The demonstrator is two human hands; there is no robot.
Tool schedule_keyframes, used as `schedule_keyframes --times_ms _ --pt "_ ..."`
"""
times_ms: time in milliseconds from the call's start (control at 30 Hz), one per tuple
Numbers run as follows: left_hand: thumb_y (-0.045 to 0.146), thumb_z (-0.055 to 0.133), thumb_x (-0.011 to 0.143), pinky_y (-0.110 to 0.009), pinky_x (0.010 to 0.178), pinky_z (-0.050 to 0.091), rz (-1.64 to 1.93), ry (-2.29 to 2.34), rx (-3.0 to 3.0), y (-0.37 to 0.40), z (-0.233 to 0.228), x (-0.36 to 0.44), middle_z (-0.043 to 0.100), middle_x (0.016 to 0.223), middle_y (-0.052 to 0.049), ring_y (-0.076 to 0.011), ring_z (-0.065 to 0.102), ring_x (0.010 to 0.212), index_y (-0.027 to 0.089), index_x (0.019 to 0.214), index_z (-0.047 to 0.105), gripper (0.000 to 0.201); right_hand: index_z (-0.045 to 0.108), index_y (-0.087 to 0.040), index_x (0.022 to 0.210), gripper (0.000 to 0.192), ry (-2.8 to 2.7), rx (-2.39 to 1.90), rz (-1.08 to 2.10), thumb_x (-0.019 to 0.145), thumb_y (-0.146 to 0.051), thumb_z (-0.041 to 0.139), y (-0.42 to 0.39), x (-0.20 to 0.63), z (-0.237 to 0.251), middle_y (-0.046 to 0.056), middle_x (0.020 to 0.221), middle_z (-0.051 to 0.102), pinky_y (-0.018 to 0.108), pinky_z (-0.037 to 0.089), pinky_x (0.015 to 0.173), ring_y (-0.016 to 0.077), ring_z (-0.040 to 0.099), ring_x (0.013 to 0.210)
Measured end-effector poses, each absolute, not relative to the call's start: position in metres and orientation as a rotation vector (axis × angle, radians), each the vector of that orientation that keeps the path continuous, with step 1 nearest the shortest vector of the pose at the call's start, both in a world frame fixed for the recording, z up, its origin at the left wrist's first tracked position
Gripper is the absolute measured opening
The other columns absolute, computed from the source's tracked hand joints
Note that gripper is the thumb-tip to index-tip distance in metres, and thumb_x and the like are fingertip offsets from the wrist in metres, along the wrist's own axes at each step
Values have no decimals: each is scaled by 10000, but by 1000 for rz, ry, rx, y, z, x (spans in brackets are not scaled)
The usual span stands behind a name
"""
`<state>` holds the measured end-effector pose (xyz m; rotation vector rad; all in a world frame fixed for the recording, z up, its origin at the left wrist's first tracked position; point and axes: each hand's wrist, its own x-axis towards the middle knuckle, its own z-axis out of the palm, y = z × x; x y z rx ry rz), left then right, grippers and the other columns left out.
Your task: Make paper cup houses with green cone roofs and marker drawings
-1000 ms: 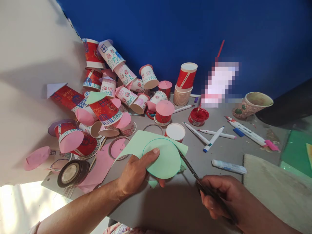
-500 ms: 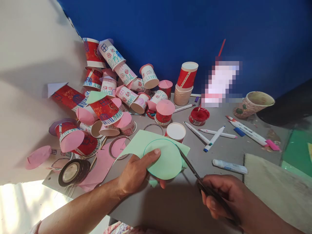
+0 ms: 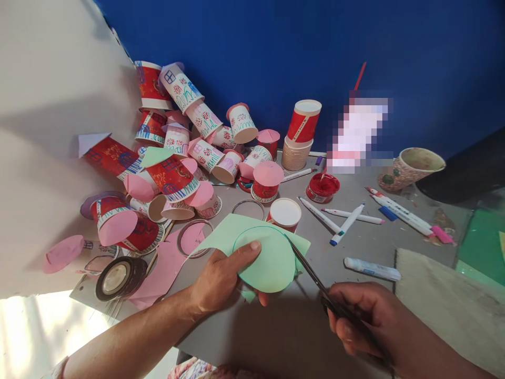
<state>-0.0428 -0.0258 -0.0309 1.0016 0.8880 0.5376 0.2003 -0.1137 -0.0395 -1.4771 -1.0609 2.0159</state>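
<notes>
Pinched under the thumb of my left hand (image 3: 223,279) is a sheet of light green paper (image 3: 272,263) with a circle outlined in darker green. Part of the circle's near and right edge is cut free; its far edge still joins the sheet. My right hand (image 3: 366,321) is closed around a pair of dark-handled scissors (image 3: 310,268), whose blades meet the paper at the circle's upper right line. Just beyond the paper stands a red paper cup (image 3: 284,212), its white end upward.
Decorated paper cups (image 3: 173,176) with pink tops pile up at left. Black tape (image 3: 118,279) and pink paper (image 3: 158,279) lie near them. Markers (image 3: 347,225), a red paint jar (image 3: 322,187), a glue tube (image 3: 372,269) and a patterned cup (image 3: 410,168) are at right.
The green sheet's far edge has dipped slightly and its right corner has shifted a little to the right. Both hands keep nearly the same places, scissors still at the outline.
</notes>
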Motion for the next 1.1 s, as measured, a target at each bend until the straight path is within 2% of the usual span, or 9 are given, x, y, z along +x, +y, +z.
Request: schedule_keyframes --times_ms 133,300,367,500,700,900,1100 --pt "550 597 908 -273 501 483 530 856 997 -25 -32 -43 695 581 -134 -208 667 513 71 714 710 530 601 -176 694 426 -1056 -1476 2016 776 -560 765 -115 201 -39 -27 597 545 246 333 568 100 448 568" --pt "537 567 930 -265 468 458 545 809 1023 -25 -34 -42 731 672 -153 -200 662 509 51 814 732 526 591 -176 681 426 -1057 -1454 2009 783 -552 766 -114 201 -40 -24 595 552 244 324 562 98 442 567" --pt "540 568 929 -259 457 446 541 802 1017 -25 -33 -42 738 698 -161 -195 660 509 58 775 725 530 593 -178 671 421 -1061 -1460 1998 785 -546 762 -115 202 -40 -25 587 548 245 312 552 97 432 558" --pt "556 564 927 -253 460 435 521 822 1035 -25 -31 -42 688 581 -144 -198 656 512 80 634 684 572 572 -183 653 418 -1072 -1485 2003 792 -531 756 -115 203 -39 -33 571 524 242 282 537 93 406 547" --pt "524 550 946 -262 455 445 510 803 1028 -24 -34 -44 701 601 -122 -214 658 518 48 1021 727 513 551 -184 668 450 -1088 -1452 2032 781 -561 768 -115 203 -39 -38 586 512 239 286 540 85 376 547" --pt "481 531 963 -260 484 476 506 793 1044 -23 -32 -44 689 587 -114 -206 670 514 31 1020 736 498 576 -175 685 529 -1105 -1427 2019 777 -670 738 -114 205 -41 -30 592 518 237 263 522 89 399 556" --pt "452 508 977 -259 478 474 499 768 1073 -22 -28 -46 688 585 -116 -208 673 518 31 1006 742 482 515 -192 638 569 -1055 -1402 2048 757 -698 745 -115 206 -41 -61 541 441 230 183 463 60 274 488"
